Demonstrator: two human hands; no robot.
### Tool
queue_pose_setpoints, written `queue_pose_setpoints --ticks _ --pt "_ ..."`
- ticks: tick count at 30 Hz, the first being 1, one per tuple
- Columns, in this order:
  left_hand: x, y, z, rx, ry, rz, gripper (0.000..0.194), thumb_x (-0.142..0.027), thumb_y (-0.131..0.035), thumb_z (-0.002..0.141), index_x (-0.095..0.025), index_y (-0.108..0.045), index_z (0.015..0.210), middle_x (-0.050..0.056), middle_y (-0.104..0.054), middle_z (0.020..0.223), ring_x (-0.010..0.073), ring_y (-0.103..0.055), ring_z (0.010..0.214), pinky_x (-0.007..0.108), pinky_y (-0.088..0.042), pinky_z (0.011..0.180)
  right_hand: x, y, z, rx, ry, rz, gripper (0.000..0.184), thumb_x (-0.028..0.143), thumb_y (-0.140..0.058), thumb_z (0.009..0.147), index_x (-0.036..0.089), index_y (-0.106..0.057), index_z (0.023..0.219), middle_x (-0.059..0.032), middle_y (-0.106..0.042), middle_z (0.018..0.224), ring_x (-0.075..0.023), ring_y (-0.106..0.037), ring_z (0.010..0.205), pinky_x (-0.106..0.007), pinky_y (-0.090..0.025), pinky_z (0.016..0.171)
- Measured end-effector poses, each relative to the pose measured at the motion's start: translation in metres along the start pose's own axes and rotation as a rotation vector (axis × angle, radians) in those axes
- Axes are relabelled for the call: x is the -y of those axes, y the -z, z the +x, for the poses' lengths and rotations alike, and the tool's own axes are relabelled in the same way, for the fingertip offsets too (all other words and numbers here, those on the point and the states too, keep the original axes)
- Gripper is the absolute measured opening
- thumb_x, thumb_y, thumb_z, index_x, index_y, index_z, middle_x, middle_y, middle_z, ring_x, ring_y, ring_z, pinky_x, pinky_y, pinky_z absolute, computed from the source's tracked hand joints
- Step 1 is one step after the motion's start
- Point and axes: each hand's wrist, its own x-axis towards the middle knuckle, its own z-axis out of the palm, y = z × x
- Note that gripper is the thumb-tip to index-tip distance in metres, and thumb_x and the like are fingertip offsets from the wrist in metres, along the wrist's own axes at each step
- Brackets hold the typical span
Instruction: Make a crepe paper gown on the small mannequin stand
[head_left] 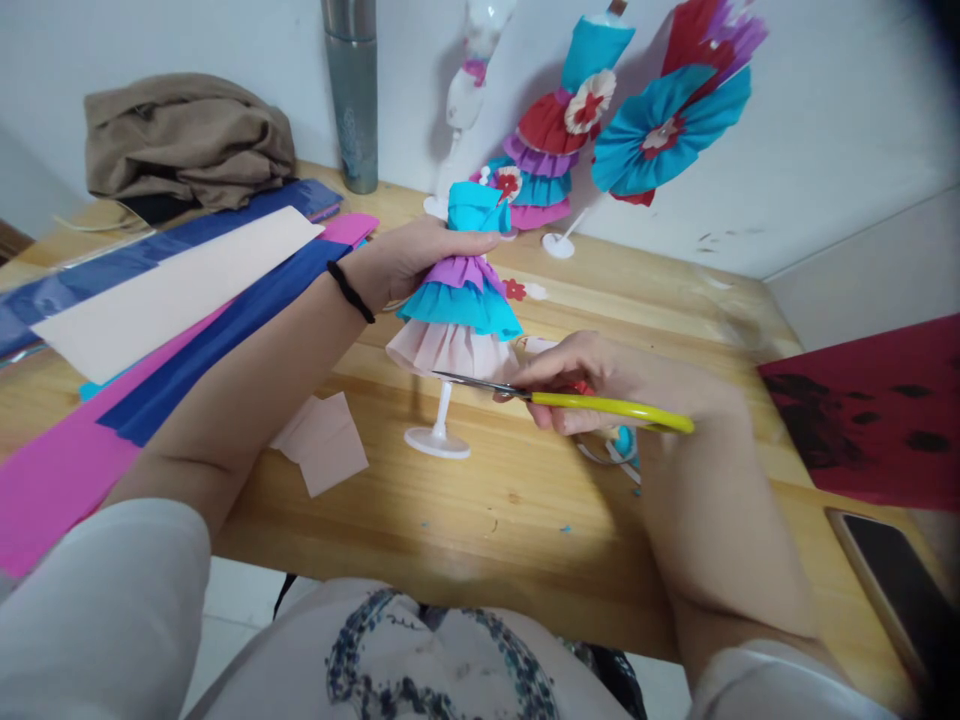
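Observation:
A small dress form [442, 410] stands on a white round base, wearing a paper dress [465, 305] with a blue top and purple, blue and pale pink ruffled tiers. Wrapped around its waist is my left hand [427, 250], thumb across the front. In my right hand [577, 375] is a pair of scissors [600, 404] with yellow handles. The blades lie along the lower hem of the pale pink tier; whether they touch the paper I cannot tell. A pale pink paper scrap [334, 445] rests on the table left of the base.
Sheets of crepe paper [180, 290] cover the table's left side, below a brown cloth [187, 135]. A steel bottle [356, 110] and several dressed forms [551, 150] stand along the wall. A phone [892, 590] and red sheet [885, 410] lie at right.

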Motion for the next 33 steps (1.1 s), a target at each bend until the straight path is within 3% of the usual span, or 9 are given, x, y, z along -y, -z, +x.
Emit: queue_pose_setpoints --ticks 8,14,27,33 --pt "0.0020 0.0010 0.0020 0.024 -0.001 -0.009 0.019 -0.005 -0.054 0.093 -0.012 -0.060 0.076 -0.002 -0.062 0.062 0.0118 -0.060 0.060 0.029 -0.051 0.071 0.0015 -0.0001 0.0012 0.014 0.007 0.023 0.027 0.041 -0.069 0.085 0.015 -0.071 0.092 0.0027 -0.054 0.070 -0.0084 -0.044 0.059 -0.022 -0.039 0.054" --pt "0.0021 0.0013 0.0017 0.043 0.000 -0.021 0.017 -0.005 -0.054 0.093 -0.011 -0.061 0.078 -0.001 -0.062 0.063 0.0124 -0.061 0.061 0.030 -0.050 0.073 0.0030 -0.0001 0.0006 0.016 -0.015 0.014 0.022 0.034 -0.068 0.087 0.013 -0.071 0.090 0.0053 -0.044 0.066 -0.0069 -0.035 0.057 -0.021 -0.034 0.053" --pt "0.0037 0.0019 0.0037 0.033 0.001 0.006 0.018 -0.008 -0.057 0.092 -0.010 -0.059 0.074 -0.002 -0.063 0.065 0.0109 -0.061 0.060 0.031 -0.052 0.076 0.0048 0.0000 -0.0022 0.016 -0.065 0.067 0.034 0.039 -0.069 0.085 0.009 -0.072 0.100 0.0050 -0.042 0.070 -0.0069 -0.030 0.061 -0.021 -0.027 0.050" --pt "0.0035 0.0011 0.0019 0.033 -0.018 0.023 0.014 -0.007 -0.054 0.091 -0.008 -0.059 0.078 -0.004 -0.063 0.066 0.0066 -0.062 0.059 0.026 -0.053 0.074 -0.0026 0.0035 -0.0030 0.025 -0.092 0.073 0.032 0.037 -0.074 0.081 0.007 -0.072 0.093 0.0054 -0.039 0.065 -0.0062 -0.028 0.056 -0.021 -0.025 0.047"
